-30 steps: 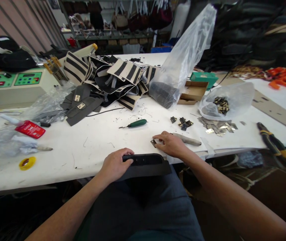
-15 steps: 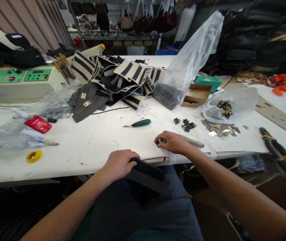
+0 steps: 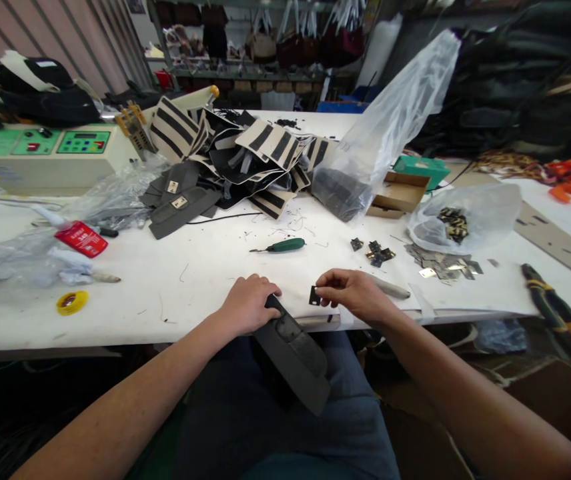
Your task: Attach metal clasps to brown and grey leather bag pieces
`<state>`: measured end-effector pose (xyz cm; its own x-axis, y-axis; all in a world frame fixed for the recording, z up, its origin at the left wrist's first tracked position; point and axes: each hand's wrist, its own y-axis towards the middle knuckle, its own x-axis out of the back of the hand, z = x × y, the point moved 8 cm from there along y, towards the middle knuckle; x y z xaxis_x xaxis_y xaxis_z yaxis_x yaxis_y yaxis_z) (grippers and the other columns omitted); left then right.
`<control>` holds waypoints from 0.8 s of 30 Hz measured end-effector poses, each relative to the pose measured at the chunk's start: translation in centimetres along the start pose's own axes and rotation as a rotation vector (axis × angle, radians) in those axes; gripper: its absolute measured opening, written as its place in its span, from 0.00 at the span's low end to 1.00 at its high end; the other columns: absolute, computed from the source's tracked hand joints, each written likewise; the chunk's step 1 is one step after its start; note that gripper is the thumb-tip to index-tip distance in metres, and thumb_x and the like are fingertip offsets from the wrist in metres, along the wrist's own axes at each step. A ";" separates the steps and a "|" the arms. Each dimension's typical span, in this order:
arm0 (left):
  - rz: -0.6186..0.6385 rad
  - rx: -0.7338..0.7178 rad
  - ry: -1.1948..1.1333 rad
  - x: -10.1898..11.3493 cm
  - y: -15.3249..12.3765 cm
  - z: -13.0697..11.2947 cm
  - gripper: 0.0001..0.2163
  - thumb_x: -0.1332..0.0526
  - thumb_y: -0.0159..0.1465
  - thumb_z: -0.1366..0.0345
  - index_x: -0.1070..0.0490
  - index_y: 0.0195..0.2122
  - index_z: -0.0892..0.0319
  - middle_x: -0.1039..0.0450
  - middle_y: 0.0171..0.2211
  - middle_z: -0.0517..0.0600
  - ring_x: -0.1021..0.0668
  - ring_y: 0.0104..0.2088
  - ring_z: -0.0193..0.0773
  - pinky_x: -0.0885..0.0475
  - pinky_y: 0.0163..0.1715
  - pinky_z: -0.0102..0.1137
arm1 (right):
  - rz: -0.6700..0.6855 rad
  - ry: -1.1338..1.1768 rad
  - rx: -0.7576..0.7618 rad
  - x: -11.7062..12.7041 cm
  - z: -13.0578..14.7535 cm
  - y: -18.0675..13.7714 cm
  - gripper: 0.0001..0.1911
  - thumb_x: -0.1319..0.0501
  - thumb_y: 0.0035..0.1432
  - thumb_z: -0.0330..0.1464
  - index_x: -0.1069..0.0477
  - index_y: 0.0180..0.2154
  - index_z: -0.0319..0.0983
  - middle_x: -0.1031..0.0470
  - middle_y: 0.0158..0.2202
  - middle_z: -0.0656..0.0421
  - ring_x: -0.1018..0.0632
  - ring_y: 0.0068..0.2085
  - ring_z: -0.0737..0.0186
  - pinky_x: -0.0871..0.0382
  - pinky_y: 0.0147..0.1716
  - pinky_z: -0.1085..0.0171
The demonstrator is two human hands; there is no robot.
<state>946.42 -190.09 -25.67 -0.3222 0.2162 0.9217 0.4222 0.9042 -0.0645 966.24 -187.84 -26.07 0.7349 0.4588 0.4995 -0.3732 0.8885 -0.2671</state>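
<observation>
My left hand (image 3: pixel 251 303) grips the upper end of a dark grey flap piece (image 3: pixel 293 360), which slants down over my lap past the table edge. Between the thumb and fingers of my right hand (image 3: pixel 348 292) is a small dark metal plate (image 3: pixel 314 295) with a hole in it, held just above the table edge. A green-handled screwdriver (image 3: pixel 285 245) lies on the table beyond both hands. Several dark metal fittings (image 3: pixel 376 253) sit in a small group farther right, near a scatter of flat metal plates (image 3: pixel 445 263).
Striped panels (image 3: pixel 270 143) and grey flaps (image 3: pixel 184 210) are heaped at the back. A clear bag of fittings (image 3: pixel 465 213) and pliers (image 3: pixel 550 300) lie right. On the left are a red glue bottle (image 3: pixel 81 239), a yellow tape roll (image 3: pixel 72 303) and a control machine (image 3: pixel 50 160).
My right hand has lifted the small metal plate and turned it more upright. The flap in my left hand has tilted, showing more of its face. The view has shifted slightly.
</observation>
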 end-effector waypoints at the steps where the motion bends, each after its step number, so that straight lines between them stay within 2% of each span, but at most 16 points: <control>1: -0.051 0.011 0.000 0.2 -0.5 -0.1 0.15 0.28 0.59 0.59 0.21 0.47 0.54 0.21 0.48 0.55 0.25 0.52 0.54 0.31 0.49 0.45 | 0.033 0.134 -0.002 -1.2 0.4 -0.6 0.14 0.35 0.59 0.41 0.24 0.41 0.38 0.20 0.30 0.59 0.21 0.31 0.62 0.28 0.33 0.64; 3: -0.134 0.020 -0.002 0.4 -1.6 -0.3 0.13 0.29 0.60 0.61 0.22 0.46 0.56 0.23 0.50 0.56 0.27 0.54 0.55 0.32 0.50 0.47 | 0.108 0.312 -0.007 -3.7 1.2 -1.4 0.13 0.32 0.55 0.40 0.22 0.38 0.37 0.21 0.28 0.60 0.22 0.30 0.63 0.28 0.34 0.64; 4: -0.156 0.010 -0.007 0.2 -2.1 -0.6 0.10 0.30 0.61 0.63 0.22 0.44 0.56 0.23 0.48 0.55 0.27 0.53 0.54 0.32 0.50 0.47 | 0.140 0.328 -0.010 -4.8 1.5 -1.5 0.12 0.32 0.55 0.38 0.21 0.38 0.37 0.21 0.28 0.61 0.23 0.30 0.64 0.28 0.34 0.65; 6: -0.174 -0.027 -0.027 -0.4 -3.0 -1.1 0.03 0.33 0.64 0.67 0.22 0.39 0.56 0.21 0.42 0.52 0.26 0.49 0.50 0.31 0.48 0.45 | 0.185 0.272 -0.010 -6.4 1.9 -1.4 0.10 0.32 0.55 0.36 0.19 0.37 0.38 0.21 0.29 0.62 0.23 0.29 0.65 0.30 0.33 0.66; 8: -0.193 -0.053 -0.054 -1.0 -3.7 -1.4 0.03 0.36 0.67 0.68 0.21 0.39 0.56 0.21 0.39 0.51 0.24 0.45 0.47 0.30 0.47 0.42 | 0.200 0.146 0.003 -7.2 2.2 -1.1 0.08 0.34 0.55 0.34 0.18 0.37 0.39 0.20 0.29 0.62 0.23 0.30 0.65 0.31 0.32 0.67; 14: -0.318 -0.054 -0.153 -1.6 -6.1 -1.3 0.10 0.44 0.72 0.67 0.21 0.43 0.57 0.19 0.43 0.54 0.23 0.46 0.45 0.27 0.50 0.41 | 0.201 -0.176 0.108 -7.8 3.4 -0.3 0.10 0.37 0.58 0.30 0.17 0.38 0.42 0.16 0.34 0.62 0.19 0.36 0.61 0.28 0.38 0.66; 19: -0.402 -0.053 -0.218 -2.2 -8.0 -1.3 0.09 0.38 0.69 0.64 0.24 0.49 0.58 0.20 0.52 0.55 0.24 0.55 0.48 0.26 0.57 0.43 | 0.192 -0.256 0.171 -8.2 4.0 -0.1 0.10 0.37 0.57 0.27 0.17 0.38 0.42 0.17 0.34 0.62 0.20 0.36 0.61 0.30 0.39 0.65; 24: -0.454 -0.049 -0.219 -2.9 -8.7 -1.8 0.12 0.34 0.66 0.62 0.24 0.50 0.58 0.21 0.54 0.56 0.26 0.58 0.51 0.28 0.61 0.48 | 0.092 -0.335 0.221 -7.9 3.7 -0.6 0.09 0.35 0.59 0.27 0.18 0.39 0.43 0.19 0.40 0.59 0.21 0.42 0.59 0.32 0.44 0.62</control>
<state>945.20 -199.27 -27.14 -0.6503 -0.1177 0.7505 0.2360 0.9077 0.3469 958.58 -191.95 -26.80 0.4814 0.4817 0.7323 -0.5683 0.8076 -0.1576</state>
